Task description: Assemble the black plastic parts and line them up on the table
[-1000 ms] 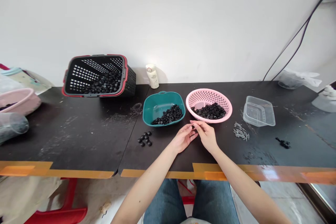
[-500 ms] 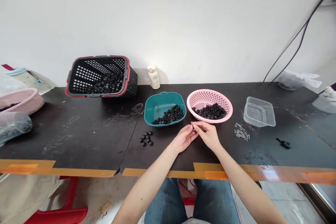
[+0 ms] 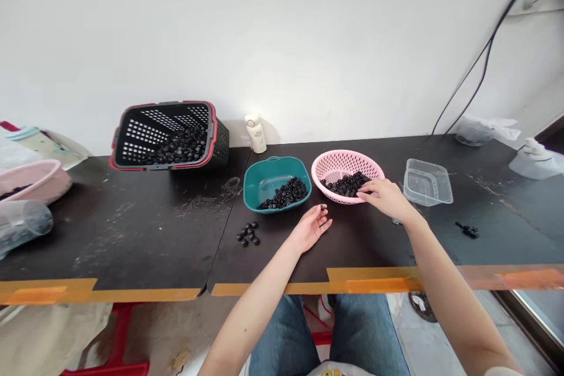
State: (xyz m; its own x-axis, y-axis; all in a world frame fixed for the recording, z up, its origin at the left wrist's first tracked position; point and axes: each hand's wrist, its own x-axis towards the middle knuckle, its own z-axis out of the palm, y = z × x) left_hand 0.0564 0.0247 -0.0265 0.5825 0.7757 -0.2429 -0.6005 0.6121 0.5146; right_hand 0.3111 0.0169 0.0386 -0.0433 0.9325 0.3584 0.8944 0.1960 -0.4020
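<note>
My left hand (image 3: 311, 228) is raised over the table in front of the teal basin, palm up. Its thumb and index finger pinch a small black part (image 3: 323, 207); the other fingers are loosely curled. My right hand (image 3: 384, 197) reaches over the right rim of a pink colander (image 3: 324, 160). Its fingertips are drawn together at the small black pieces (image 3: 346, 184) inside; what they hold is hidden. To the left, the teal basin (image 3: 259, 179) contains a heap of black round pieces (image 3: 286, 192). Several black discs (image 3: 248, 234) lie on the table before it.
A dark basket with red trim (image 3: 215, 135) holds more black pieces, beside a white bottle (image 3: 255, 134). On the right are a clear tub (image 3: 427, 182), thin metal pins (image 3: 396, 221) mostly behind my hand, and a black clump (image 3: 467, 230). Orange tape (image 3: 374, 282) lines the table's front edge.
My hands have separated. The right hand moved right and forward to the pink colander, while the left stays in place with the small black part. The view has shifted slightly.
</note>
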